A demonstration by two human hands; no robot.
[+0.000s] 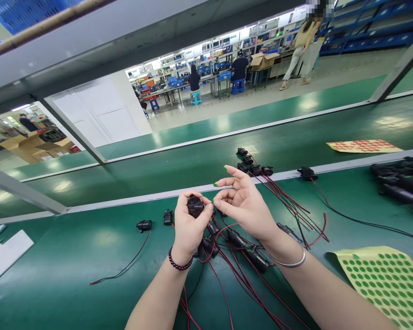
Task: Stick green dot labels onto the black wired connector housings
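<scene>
My left hand [188, 225] is closed around a small black plug-like part [195, 205] with red and black wires trailing down. My right hand [245, 201] hovers just right of it, palm up, upper fingers spread; its thumb and a lower finger meet near the part, perhaps pinching something too small to make out. Below both hands lies a pile of similar black parts [242, 247] with red and black wires on the green belt [65, 266]. A yellow sheet of green round stickers [385, 279] lies at the right, beside my right forearm.
Loose wired parts [143, 225] lie left of my hands, and more [251, 166] behind them. A sheet of red stickers [363, 146] lies at the far right, black parts [404, 181] at the right edge, white paper [7, 252] at the left. People sit and walk in the background.
</scene>
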